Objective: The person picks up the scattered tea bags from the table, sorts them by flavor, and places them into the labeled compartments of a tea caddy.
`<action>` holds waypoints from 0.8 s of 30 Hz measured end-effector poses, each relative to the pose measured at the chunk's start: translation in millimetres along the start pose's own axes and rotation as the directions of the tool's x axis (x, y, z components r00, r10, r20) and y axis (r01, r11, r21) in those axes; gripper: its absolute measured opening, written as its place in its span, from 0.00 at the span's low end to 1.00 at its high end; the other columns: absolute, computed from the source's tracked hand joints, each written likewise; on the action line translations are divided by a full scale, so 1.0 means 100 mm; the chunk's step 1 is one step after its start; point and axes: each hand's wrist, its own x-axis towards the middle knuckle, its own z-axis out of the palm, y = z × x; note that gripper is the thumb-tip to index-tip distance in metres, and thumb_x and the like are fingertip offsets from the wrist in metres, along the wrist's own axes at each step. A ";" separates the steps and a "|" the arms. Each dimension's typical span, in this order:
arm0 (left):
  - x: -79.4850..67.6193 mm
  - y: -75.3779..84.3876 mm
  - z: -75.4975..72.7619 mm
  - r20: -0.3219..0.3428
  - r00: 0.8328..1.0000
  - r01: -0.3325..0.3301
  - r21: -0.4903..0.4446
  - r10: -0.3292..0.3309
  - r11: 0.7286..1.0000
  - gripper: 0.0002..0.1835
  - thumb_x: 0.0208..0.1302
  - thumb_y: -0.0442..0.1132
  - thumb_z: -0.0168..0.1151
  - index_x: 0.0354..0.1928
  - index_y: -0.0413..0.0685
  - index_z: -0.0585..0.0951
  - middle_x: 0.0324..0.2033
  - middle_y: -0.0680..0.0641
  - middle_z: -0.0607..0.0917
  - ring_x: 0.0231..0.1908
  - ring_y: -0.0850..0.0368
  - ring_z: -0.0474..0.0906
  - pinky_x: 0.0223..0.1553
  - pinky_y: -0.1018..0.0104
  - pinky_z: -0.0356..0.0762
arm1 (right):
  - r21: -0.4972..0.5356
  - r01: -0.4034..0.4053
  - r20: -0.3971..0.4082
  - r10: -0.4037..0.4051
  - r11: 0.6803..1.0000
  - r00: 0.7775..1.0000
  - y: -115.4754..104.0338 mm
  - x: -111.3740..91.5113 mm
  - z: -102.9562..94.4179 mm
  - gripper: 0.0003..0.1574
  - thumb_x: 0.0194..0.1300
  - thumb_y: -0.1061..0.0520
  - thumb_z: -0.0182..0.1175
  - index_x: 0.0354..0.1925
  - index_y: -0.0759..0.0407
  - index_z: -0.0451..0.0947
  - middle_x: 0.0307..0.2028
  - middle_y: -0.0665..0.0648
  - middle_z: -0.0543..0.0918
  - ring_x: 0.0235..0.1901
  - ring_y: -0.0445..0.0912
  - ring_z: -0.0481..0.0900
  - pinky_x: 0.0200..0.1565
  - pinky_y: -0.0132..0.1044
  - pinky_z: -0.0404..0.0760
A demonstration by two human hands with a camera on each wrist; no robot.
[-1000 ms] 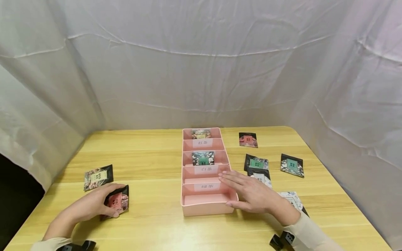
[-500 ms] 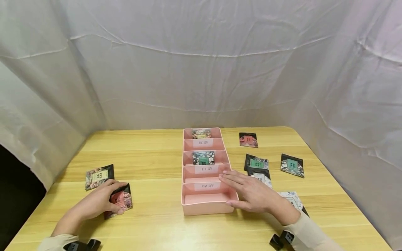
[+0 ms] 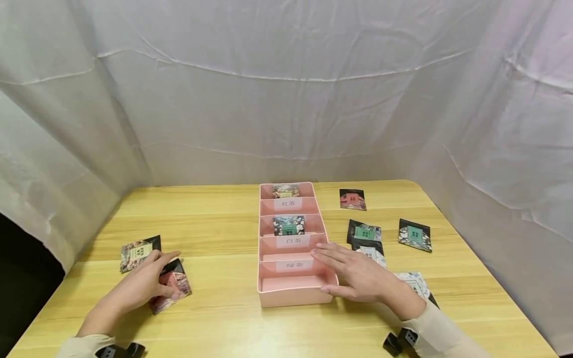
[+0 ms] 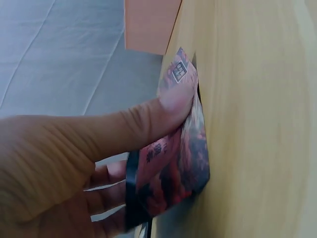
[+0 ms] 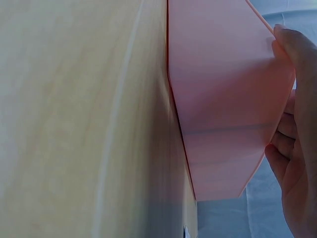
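left grip (image 3: 140,284) pinching packet (image 3: 182,281), right grip (image 3: 358,276) outstretched

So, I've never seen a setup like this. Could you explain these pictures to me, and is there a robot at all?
No robot here, just a person's two bare hands. The wide picture looks forward and down from the head; the two close ones are taken at the left and right wrists. On the wood-grain table stands a pink box with compartments, and two packets show inside it. The left hand holds a red-labelled packet between thumb and fingers, near a yellow-labelled packet. The right hand rests on the box's side rim. At least five more packets lie to the right of the box.
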 end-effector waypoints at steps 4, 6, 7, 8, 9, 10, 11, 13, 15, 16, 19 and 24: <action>0.03 0.05 -0.01 -0.009 1.000 0.005 0.036 -0.005 0.999 0.47 0.45 0.47 0.79 0.68 0.41 0.68 0.54 0.36 0.75 0.44 0.44 0.78 0.40 0.48 0.79 | 0.000 -0.004 0.003 0.004 1.000 1.000 0.00 0.00 0.01 0.44 0.70 0.32 0.50 0.72 0.57 0.63 0.69 0.58 0.67 0.69 0.54 0.63 0.64 0.51 0.69; 0.05 0.07 -0.02 -0.004 1.000 -0.007 0.057 0.007 0.998 0.45 0.45 0.46 0.79 0.67 0.42 0.70 0.51 0.40 0.80 0.45 0.46 0.80 0.43 0.44 0.79 | -0.003 -0.005 0.003 0.005 1.000 1.000 0.00 0.00 0.01 0.44 0.70 0.32 0.50 0.72 0.56 0.63 0.69 0.58 0.67 0.69 0.54 0.63 0.64 0.51 0.69; 0.07 0.09 -0.02 0.003 1.000 -0.007 0.057 0.007 0.998 0.44 0.46 0.45 0.78 0.67 0.43 0.70 0.47 0.43 0.82 0.42 0.50 0.80 0.43 0.46 0.79 | -0.003 -0.007 0.004 0.007 1.000 1.000 0.00 0.00 0.01 0.44 0.70 0.32 0.50 0.72 0.56 0.63 0.69 0.58 0.67 0.69 0.54 0.63 0.64 0.51 0.69; 0.08 0.11 -0.03 0.015 1.000 -0.011 0.051 0.010 0.999 0.44 0.47 0.44 0.78 0.67 0.43 0.70 0.42 0.46 0.84 0.37 0.53 0.80 0.40 0.49 0.79 | -0.003 -0.008 0.003 0.008 1.000 1.000 0.00 0.00 0.01 0.44 0.70 0.32 0.51 0.72 0.56 0.63 0.69 0.58 0.67 0.69 0.54 0.63 0.64 0.51 0.69; 0.09 0.13 -0.03 0.021 1.000 -0.014 0.049 0.013 0.999 0.43 0.48 0.42 0.77 0.67 0.44 0.70 0.38 0.51 0.84 0.32 0.57 0.79 0.36 0.53 0.79 | -0.004 -0.009 0.004 0.009 1.000 1.000 0.00 0.00 0.01 0.44 0.70 0.32 0.51 0.72 0.56 0.63 0.69 0.57 0.67 0.69 0.54 0.63 0.64 0.51 0.69; 0.11 0.14 -0.04 0.027 1.000 -0.013 0.050 0.011 0.999 0.42 0.50 0.42 0.77 0.67 0.45 0.70 0.33 0.56 0.83 0.28 0.61 0.77 0.31 0.57 0.77 | -0.005 -0.010 0.003 0.010 1.000 1.000 0.00 0.00 0.01 0.44 0.70 0.32 0.51 0.72 0.56 0.63 0.69 0.57 0.67 0.69 0.53 0.63 0.64 0.51 0.69; 0.12 0.17 -0.05 0.031 0.999 -0.009 0.049 0.008 0.999 0.41 0.51 0.41 0.76 0.68 0.46 0.70 0.28 0.58 0.81 0.24 0.63 0.74 0.27 0.60 0.75 | -0.005 -0.011 0.003 0.011 1.000 1.000 0.00 0.00 0.01 0.44 0.70 0.32 0.51 0.72 0.56 0.63 0.69 0.57 0.67 0.69 0.53 0.63 0.64 0.51 0.69; 0.14 0.21 -0.06 0.031 0.999 -0.012 0.038 0.011 0.999 0.39 0.53 0.40 0.75 0.67 0.47 0.70 0.21 0.59 0.78 0.19 0.63 0.71 0.23 0.64 0.70 | -0.003 -0.012 0.002 0.012 1.000 1.000 0.00 -0.01 0.01 0.44 0.70 0.32 0.51 0.72 0.56 0.63 0.69 0.57 0.67 0.69 0.53 0.63 0.64 0.50 0.69; 0.16 0.24 -0.07 0.013 0.999 -0.038 0.044 0.037 0.998 0.35 0.55 0.39 0.73 0.66 0.47 0.71 0.17 0.58 0.75 0.16 0.63 0.69 0.20 0.66 0.67 | -0.001 -0.011 0.002 0.011 1.000 1.000 0.00 0.00 0.01 0.44 0.70 0.32 0.52 0.72 0.56 0.63 0.69 0.57 0.67 0.69 0.53 0.63 0.64 0.51 0.69; 0.17 0.25 -0.08 0.006 0.999 -0.045 0.046 0.045 0.998 0.34 0.56 0.39 0.73 0.65 0.47 0.72 0.15 0.58 0.74 0.14 0.63 0.69 0.21 0.66 0.67 | 0.000 -0.009 0.001 0.009 1.000 1.000 0.00 0.00 0.01 0.44 0.70 0.32 0.52 0.72 0.56 0.63 0.69 0.57 0.67 0.69 0.54 0.63 0.64 0.51 0.69; 0.20 0.29 -0.12 -0.024 0.995 -0.093 0.057 0.094 0.994 0.28 0.59 0.40 0.71 0.61 0.46 0.74 0.13 0.57 0.71 0.12 0.63 0.65 0.21 0.66 0.66 | 0.002 -0.008 0.001 0.008 1.000 1.000 0.00 0.00 0.00 0.44 0.70 0.32 0.52 0.72 0.56 0.63 0.69 0.57 0.67 0.69 0.54 0.63 0.64 0.51 0.69; 0.24 0.32 -0.15 -0.088 0.982 -0.160 0.051 0.164 0.986 0.19 0.61 0.40 0.69 0.53 0.45 0.78 0.24 0.57 0.79 0.18 0.67 0.68 0.22 0.68 0.68 | 0.001 -0.015 0.001 0.015 1.000 1.000 0.00 0.00 0.00 0.43 0.69 0.33 0.53 0.72 0.56 0.63 0.69 0.57 0.67 0.68 0.53 0.63 0.63 0.51 0.70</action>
